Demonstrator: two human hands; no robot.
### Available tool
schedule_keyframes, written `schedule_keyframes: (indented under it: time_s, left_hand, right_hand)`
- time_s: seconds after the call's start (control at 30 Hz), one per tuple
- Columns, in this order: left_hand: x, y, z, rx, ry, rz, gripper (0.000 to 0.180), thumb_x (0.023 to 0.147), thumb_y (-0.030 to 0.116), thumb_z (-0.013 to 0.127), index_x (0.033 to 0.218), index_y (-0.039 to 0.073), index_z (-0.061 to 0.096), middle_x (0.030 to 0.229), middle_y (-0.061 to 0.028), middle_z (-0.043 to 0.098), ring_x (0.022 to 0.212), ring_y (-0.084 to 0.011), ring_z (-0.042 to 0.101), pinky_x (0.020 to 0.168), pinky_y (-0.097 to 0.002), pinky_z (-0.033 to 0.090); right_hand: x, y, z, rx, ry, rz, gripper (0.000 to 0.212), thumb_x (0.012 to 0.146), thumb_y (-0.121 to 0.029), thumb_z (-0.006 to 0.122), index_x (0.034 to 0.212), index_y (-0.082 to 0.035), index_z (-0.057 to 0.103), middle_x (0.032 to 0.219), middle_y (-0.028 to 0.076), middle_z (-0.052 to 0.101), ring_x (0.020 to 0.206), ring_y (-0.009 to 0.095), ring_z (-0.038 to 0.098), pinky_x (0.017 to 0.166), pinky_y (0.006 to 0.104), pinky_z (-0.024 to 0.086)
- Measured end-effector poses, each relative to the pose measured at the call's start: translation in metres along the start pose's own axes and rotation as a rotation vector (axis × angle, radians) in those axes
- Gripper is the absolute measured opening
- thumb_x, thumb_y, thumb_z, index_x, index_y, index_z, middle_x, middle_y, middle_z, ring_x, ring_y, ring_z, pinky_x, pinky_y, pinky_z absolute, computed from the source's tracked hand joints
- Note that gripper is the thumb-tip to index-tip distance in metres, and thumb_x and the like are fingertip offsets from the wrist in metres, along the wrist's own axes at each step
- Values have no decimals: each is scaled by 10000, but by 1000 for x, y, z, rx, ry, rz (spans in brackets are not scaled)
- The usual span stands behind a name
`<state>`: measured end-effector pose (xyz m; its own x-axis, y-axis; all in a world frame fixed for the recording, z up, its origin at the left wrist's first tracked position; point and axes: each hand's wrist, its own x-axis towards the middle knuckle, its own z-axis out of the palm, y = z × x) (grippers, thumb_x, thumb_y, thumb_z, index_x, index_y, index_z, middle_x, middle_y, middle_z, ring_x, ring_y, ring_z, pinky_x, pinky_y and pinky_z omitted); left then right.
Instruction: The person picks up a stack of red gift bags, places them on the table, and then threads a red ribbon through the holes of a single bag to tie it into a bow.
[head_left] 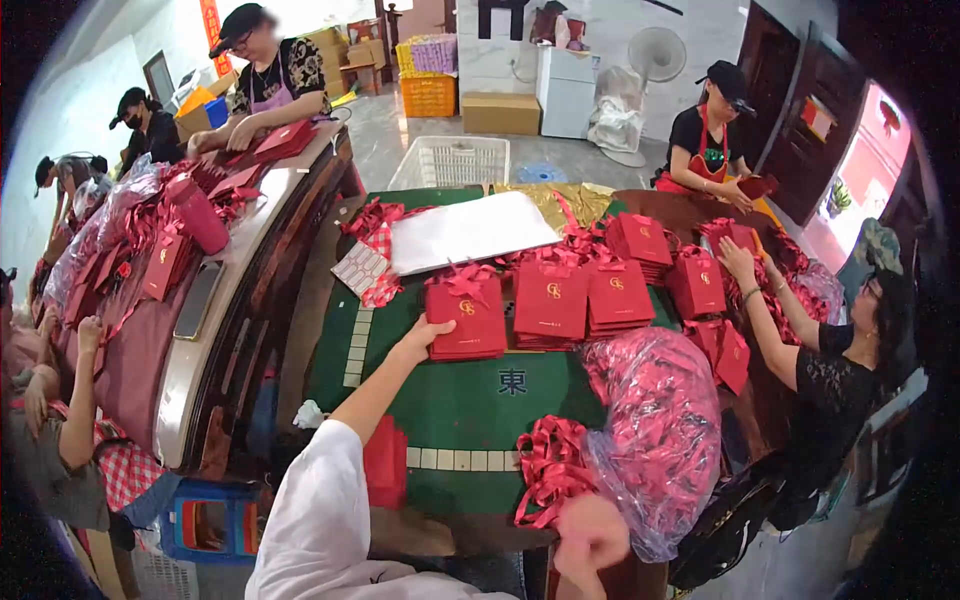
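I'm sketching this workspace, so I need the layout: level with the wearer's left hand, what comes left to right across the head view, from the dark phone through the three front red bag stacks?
Dark phone, column of pale tiles, left hand, red bag stack it touches, middle stack, third stack.

Loose white elbow-length sleeve (318, 505), softly creased

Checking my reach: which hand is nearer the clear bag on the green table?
Right: right hand close, below left of the clear bag; left hand farther, at stacked red bags.
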<state>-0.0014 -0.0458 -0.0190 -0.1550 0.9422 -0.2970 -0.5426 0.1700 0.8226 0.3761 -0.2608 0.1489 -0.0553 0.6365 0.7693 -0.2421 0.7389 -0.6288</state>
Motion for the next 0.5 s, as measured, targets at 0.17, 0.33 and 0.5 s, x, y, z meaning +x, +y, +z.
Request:
schedule_keyframes:
  time_s: [0.17, 0.33, 0.5]
  left_hand:
    - [16, 11, 0, -3, 18, 43, 495, 817, 46, 762, 1258, 69, 539, 1188, -108, 649, 1094, -261, 631, 925, -458, 537]
    - [45, 8, 22, 62, -4, -80, 440, 825, 61, 732, 1240, 38, 585, 1135, -111, 676, 1020, -264, 664, 906, -415, 538]
    - [48, 15, 11, 152, 62, -131, 579, 753, 119, 753, 1258, -64, 536, 1193, -180, 647, 993, -279, 676, 895, -414, 544]
  right_hand:
    - [-71, -4, -78, -639, -562, 668, 143, 831, -28, 552, 733, -37, 656, 750, 131, 656, 700, 306, 640, 643, 395, 518]
    - [-100, -30, -120, -1405, -1106, 1267, 197, 857, -129, 546, 772, -48, 704, 792, 188, 699, 765, 401, 672, 702, 480, 553]
    - [-51, -42, -67, -1656, -911, 950, 202, 814, -135, 515, 703, -54, 664, 760, 152, 696, 727, 332, 686, 637, 453, 553]
